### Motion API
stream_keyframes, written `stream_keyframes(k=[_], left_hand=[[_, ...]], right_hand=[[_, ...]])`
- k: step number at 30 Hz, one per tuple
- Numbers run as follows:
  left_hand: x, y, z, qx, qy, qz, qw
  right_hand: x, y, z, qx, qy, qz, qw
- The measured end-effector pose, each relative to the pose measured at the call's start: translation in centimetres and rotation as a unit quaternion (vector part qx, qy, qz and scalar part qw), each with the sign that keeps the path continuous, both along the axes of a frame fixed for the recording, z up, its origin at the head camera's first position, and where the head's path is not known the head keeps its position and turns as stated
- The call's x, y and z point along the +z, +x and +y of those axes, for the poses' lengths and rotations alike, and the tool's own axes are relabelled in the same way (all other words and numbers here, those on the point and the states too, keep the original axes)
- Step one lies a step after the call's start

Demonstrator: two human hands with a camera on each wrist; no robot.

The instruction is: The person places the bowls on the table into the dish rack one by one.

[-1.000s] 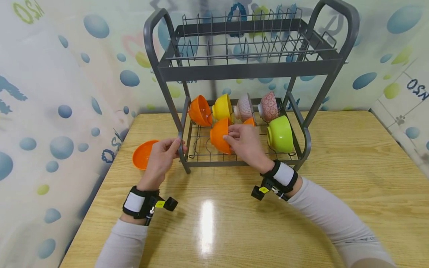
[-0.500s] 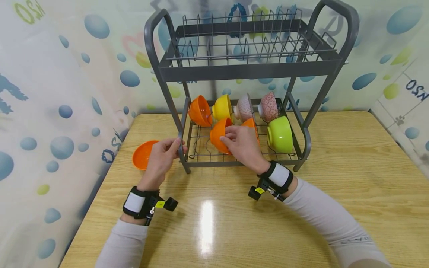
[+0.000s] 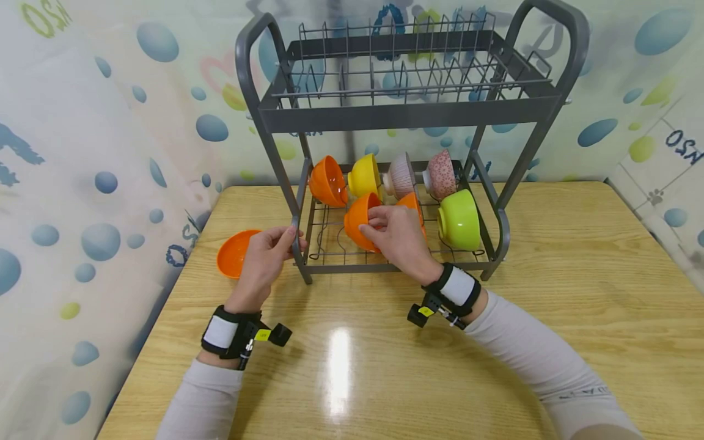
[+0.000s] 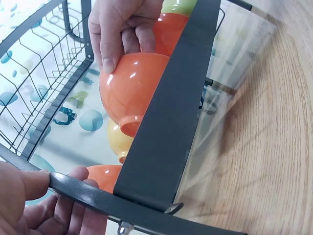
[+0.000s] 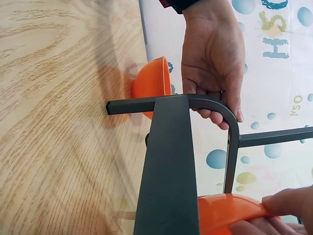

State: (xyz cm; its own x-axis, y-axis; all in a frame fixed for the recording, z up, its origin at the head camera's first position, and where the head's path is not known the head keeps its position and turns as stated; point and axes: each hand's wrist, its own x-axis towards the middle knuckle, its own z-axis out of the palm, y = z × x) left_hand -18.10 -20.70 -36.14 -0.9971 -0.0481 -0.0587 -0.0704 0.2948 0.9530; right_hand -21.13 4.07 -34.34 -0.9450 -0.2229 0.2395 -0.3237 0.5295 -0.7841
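In the head view my right hand (image 3: 400,238) pinches the rim of an orange bowl (image 3: 357,223), which stands on its side in the front row of the rack's lower tier. Thumb outside, fingers inside the rim: the left wrist view shows this bowl (image 4: 129,85) from its base side. My left hand (image 3: 263,260) grips the left side bar of the dark grey two-tier dish rack (image 3: 407,116), its thumb on the near side. Just right of the right hand, a second orange bowl (image 3: 409,201) is partly hidden. Another orange bowl (image 3: 233,253) sits on the table beside my left hand.
Behind, in the lower tier, lean an orange bowl (image 3: 328,181), a yellow bowl (image 3: 364,176), a striped bowl (image 3: 401,176) and a pink patterned bowl (image 3: 441,175). A green bowl (image 3: 459,221) stands front right. The wooden table (image 3: 594,269) meets a patterned wall covering at the back.
My right hand has shifted slightly left along the orange bowl's rim, showing more of the second orange bowl. The left hand stays on the rack.
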Motion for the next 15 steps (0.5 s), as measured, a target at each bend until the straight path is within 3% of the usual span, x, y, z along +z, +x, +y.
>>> stream_keyframes(k=[15], left_hand=[[-0.11, -0.07, -0.05, 0.000, -0.007, -0.002, 1.0000]], right_hand=[[-0.01, -0.11, 0.15, 0.018, 0.011, 0.004, 0.9998]])
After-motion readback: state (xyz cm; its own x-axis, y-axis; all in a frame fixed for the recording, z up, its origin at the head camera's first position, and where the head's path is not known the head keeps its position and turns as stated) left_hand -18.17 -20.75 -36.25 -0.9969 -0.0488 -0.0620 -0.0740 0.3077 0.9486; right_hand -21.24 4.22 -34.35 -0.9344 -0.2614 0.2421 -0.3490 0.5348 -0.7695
